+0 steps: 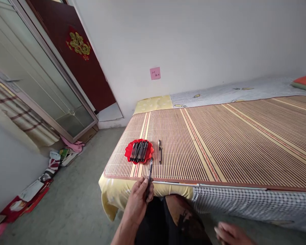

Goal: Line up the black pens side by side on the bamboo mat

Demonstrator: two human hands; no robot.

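Left hand low at the front edge of the bed, fingers and thumb pinched closed around the lower end of a black pen. The pen stands nearly straight along the 12-to-6 line, its free tip tilted a shade toward 1 o'clock and just crossing the near edge of the bamboo mat.

From that tip, the red dish lies close by at about 11 o'clock, flat on the mat. In it, a bundle of pens packed side by side, their long axes also near 12-to-6 with a slight lean to the right, so almost parallel to the pen in the grip. At roughly 1 o'clock from the tip, just right of the dish and apart from it, a loose pen lies alone on the mat, again lengthwise away from the person.

Right hand way off at the 4 o'clock corner, low and below the mattress edge, blurred. I cannot tell whether those fingers are spread or curled, and nothing shows in them. So the left hand is far the nearer to dish and pens; the right is well apart from all of it.

Yellow sheet hangs over the near corner below the mat.
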